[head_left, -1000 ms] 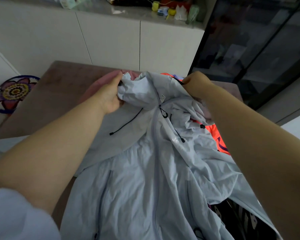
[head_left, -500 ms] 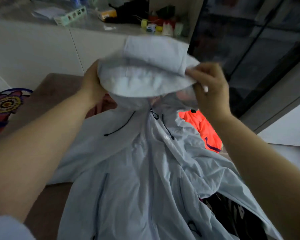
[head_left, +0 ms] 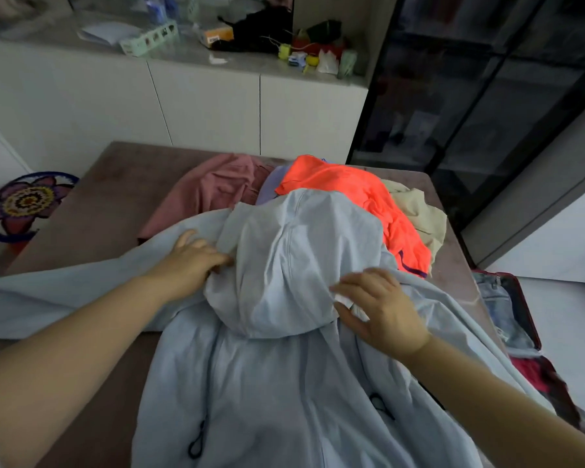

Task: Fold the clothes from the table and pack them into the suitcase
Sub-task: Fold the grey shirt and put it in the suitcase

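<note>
The pale blue jacket is spread across the counter, its hood laid down over the chest. The hood's right edge is pinched by the right hand. The left hand is set at the hood's left edge, fingertips buried in a fold, so its grip cannot be told. An orange garment is heaped just behind, and the open suitcase is seen at the right.

Brown worktop, bare at left. Pale blue jacket spread over the near side, sleeve out left. Far side has a touching pile: pink top, lilac piece, orange garment, beige garment. Jacket hood overlaps the pile.
</note>
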Available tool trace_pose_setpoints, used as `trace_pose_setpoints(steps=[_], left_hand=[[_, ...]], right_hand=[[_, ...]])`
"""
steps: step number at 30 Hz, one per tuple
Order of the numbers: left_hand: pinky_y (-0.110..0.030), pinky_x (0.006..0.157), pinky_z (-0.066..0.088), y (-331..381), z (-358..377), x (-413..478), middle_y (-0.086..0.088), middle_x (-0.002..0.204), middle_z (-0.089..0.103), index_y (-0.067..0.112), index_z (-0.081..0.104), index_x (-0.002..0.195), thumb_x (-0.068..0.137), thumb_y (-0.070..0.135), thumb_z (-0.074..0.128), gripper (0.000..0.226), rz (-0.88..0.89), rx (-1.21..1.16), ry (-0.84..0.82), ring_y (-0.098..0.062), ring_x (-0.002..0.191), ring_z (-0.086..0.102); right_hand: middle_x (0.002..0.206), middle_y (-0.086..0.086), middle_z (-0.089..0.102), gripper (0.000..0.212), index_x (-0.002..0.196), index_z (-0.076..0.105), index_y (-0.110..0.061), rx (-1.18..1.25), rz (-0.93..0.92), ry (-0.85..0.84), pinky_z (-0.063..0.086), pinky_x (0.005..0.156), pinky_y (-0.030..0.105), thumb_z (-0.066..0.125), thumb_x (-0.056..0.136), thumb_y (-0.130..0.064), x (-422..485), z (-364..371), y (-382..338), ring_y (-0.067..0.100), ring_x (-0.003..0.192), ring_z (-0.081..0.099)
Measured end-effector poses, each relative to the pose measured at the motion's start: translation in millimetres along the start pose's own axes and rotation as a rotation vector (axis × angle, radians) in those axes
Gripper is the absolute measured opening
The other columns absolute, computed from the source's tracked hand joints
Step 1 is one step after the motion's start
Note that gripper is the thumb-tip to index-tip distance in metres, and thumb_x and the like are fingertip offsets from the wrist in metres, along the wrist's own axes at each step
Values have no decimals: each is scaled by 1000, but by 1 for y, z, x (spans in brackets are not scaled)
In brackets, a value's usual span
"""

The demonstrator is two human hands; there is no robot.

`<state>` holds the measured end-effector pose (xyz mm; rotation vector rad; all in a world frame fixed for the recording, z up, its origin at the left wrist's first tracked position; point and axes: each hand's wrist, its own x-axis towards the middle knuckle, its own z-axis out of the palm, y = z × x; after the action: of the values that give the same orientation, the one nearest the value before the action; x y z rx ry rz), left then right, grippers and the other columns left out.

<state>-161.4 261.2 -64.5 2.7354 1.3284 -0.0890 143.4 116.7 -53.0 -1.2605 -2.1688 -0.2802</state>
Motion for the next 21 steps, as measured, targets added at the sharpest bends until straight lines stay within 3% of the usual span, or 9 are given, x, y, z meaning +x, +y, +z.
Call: trace_pose_setpoints(steps=[3,5,8,10,12,14,16,18,21], left_hand=[[-43,113,3,13,-6,9,-4,121,58,22,57,124,85,3,41,46,-75,-218,288,-27,120,45],[-50,109,14,30,-10,18,-9,130,54,24,47,129,86,26,38,44,-6,-328,471,-30,124,43],[-54,111,3,64,-6,26,5,157,8,41,3,147,85,63,20,68,133,-233,254,-27,144,9],[-48,110,-17,75,15,22,12,153,-22,52,-28,134,72,80,-5,72,110,-97,0,-22,140,-23],[-43,102,-29,74,40,12,9,151,-31,53,-39,125,61,80,-22,71,84,-68,-56,-18,132,-38],[-40,101,-34,72,57,1,8,153,-29,52,-35,131,67,80,-21,71,71,-93,49,-17,134,-39],[-41,107,-27,75,62,-5,9,155,-19,47,-19,142,82,74,-6,67,76,-124,164,-20,140,-26],[-42,108,-22,81,60,-5,10,155,-21,47,-22,140,78,76,-12,69,66,-128,133,-24,142,-20],[-45,106,-24,85,67,-4,7,154,-24,45,-31,132,53,80,-35,87,44,-75,-37,-25,142,-23]], right_hand=[[134,5,46,57,133,44,-26,-40,194,-54,22,109,50,51,82,-51,38,15,-33,29,122,43],[150,10,31,79,144,23,-34,-110,322,-266,14,110,59,39,74,-68,49,34,-48,42,135,28],[158,14,7,96,150,1,-32,-131,460,-689,2,109,63,21,68,-78,36,57,-56,48,140,12],[159,13,0,95,151,-1,-26,-120,459,-928,-5,110,59,27,75,-76,15,62,-57,44,143,4],[152,16,28,90,149,23,-19,-132,360,-892,9,111,59,30,74,-69,-2,59,-59,41,138,28],[132,13,56,77,134,44,-19,-148,357,-713,34,107,54,34,71,-63,-7,53,-56,33,119,54],[134,11,54,70,133,43,-22,-158,416,-556,27,106,49,39,75,-59,-3,50,-49,29,124,46],[139,12,50,70,136,45,-23,-194,506,-550,24,109,51,39,76,-60,2,47,-43,32,127,43],[156,11,21,67,147,29,-24,-195,503,-752,5,114,51,37,89,-57,1,44,-38,30,141,25]])
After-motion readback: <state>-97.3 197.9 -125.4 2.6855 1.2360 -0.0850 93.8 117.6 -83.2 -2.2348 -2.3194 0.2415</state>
